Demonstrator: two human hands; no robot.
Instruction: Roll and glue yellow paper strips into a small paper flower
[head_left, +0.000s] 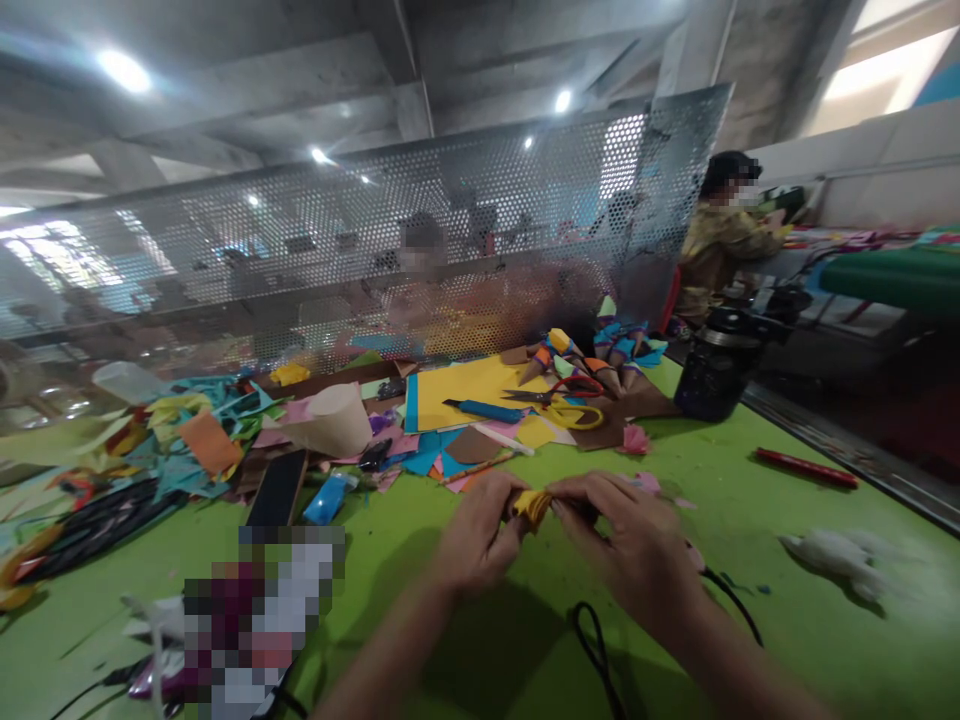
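A small yellow folded or rolled piece (531, 508) is held between both hands above the green table. My left hand (481, 532) is closed on its left side, fingers and thumb pressed together. My right hand (626, 530) pinches its right edge with thumb and fingertips. Just beyond the hands lie a blue utility knife (489, 411), scissors with red handles (574, 390), another pair with yellow handles (574, 413) and a yellow sheet (465, 385). A pink paper flower (635, 440) rests behind my right hand.
Coloured paper scraps (210, 445) cover the back left of the green table (390, 600). A dark phone (277, 490) lies left, a black bottle (716, 365) stands back right, near a red pen (806, 467). A perforated metal screen (360, 270) runs behind. A person (724, 235) sits farther right.
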